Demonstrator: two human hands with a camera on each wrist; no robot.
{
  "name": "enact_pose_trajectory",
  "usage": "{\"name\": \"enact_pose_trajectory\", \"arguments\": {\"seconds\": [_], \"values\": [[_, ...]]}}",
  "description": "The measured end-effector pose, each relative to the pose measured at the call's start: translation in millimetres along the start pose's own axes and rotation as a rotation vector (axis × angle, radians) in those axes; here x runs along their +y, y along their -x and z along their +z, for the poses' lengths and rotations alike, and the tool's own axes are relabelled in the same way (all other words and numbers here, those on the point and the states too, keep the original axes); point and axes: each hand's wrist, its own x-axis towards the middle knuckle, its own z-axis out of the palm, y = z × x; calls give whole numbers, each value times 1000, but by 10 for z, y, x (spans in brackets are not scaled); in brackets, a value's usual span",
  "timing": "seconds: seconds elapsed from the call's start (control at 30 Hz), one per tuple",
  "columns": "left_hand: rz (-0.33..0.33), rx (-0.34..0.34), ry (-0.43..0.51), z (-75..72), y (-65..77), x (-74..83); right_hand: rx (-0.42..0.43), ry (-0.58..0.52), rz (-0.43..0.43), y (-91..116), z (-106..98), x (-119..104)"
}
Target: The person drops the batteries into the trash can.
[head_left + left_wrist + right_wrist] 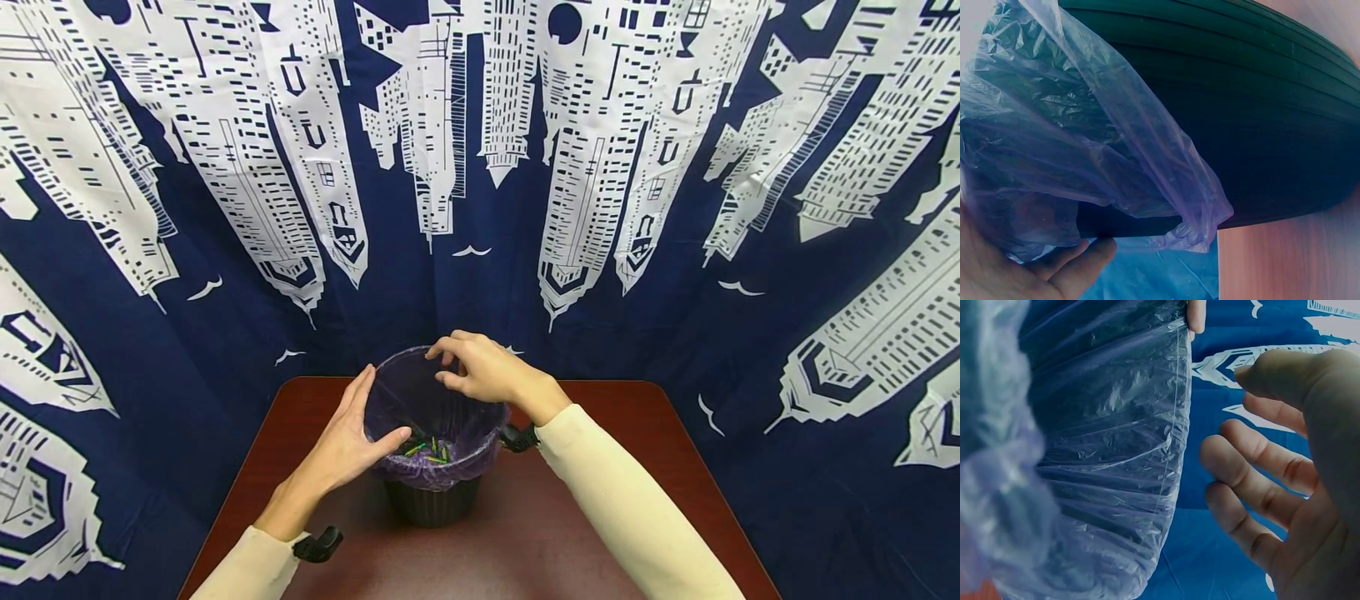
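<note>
A black ribbed trash can (433, 504) stands on the table, lined with a thin, translucent purple bag (442, 477) folded over its rim. Inside, at the bottom, lie several small green and yellow pieces (431, 452). My left hand (348, 437) rests against the left side of the can with its fingers straight, the thumb reaching over the front rim. In the left wrist view its fingertips touch the bag's loose fold. Above the far right of the opening, my right hand (480, 367) hovers with loosely bent fingers (1254, 487), nothing between them, apart from the bag's edge.
The can stands on a reddish-brown wooden table (600, 483) with rounded back corners. Behind and around it hangs a dark blue curtain (450, 292) printed with white upside-down buildings. Each wrist wears a small black camera, one of them at the left cuff (318, 545).
</note>
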Motion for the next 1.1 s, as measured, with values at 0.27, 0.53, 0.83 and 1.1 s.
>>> {"name": "enact_pose_trajectory", "arguments": {"seconds": [0.27,0.53,0.83,1.1], "values": [[-14,2,6,9,-7,5,35,-16,-19,61,3,50],[-15,7,7,17,-11,20,72,-27,-26,146,-7,119],[-30,1,-2,13,-5,23,141,-43,-38,282,-38,247],[-33,6,-10,9,10,37,186,-71,-19,446,-65,429]]}}
